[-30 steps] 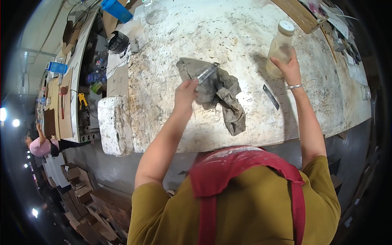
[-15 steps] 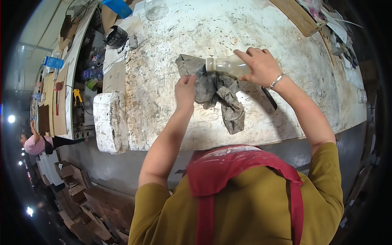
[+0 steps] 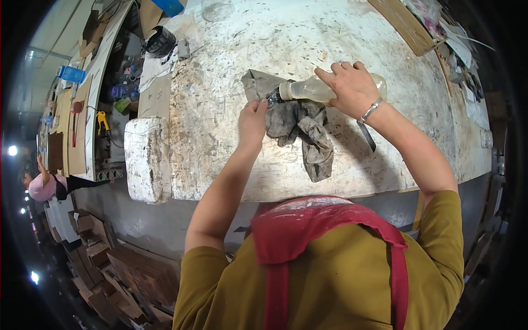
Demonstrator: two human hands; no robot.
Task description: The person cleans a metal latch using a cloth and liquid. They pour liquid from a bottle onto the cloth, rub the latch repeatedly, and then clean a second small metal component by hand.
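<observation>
My right hand (image 3: 355, 91) is wrapped round a clear plastic bottle (image 3: 309, 89) of pale liquid, tipped on its side with its mouth toward the left. Under and beside the mouth lies a crumpled, stained grey cloth (image 3: 283, 121). The fingers of my left hand (image 3: 252, 124) are pinched together at the cloth's left side, close to the bottle mouth. A dark, shiny piece (image 3: 273, 97) shows at those fingertips; its kind is unclear. Partly hidden by my right wrist, a dark flat strip (image 3: 367, 137) lies on the table.
The worktable (image 3: 220, 71) is white, worn and stained. At its left stand a black tub (image 3: 160, 42) and a white paint-crusted block (image 3: 147, 159). A wooden board (image 3: 401, 25) lies at the back right. A person in pink (image 3: 43, 186) is far left, near cardboard boxes (image 3: 99, 247).
The dark piece at my left fingertips looks glossier and more crumpled. Both hands, the bottle and the cloth appear slightly shifted to the right in the picture.
</observation>
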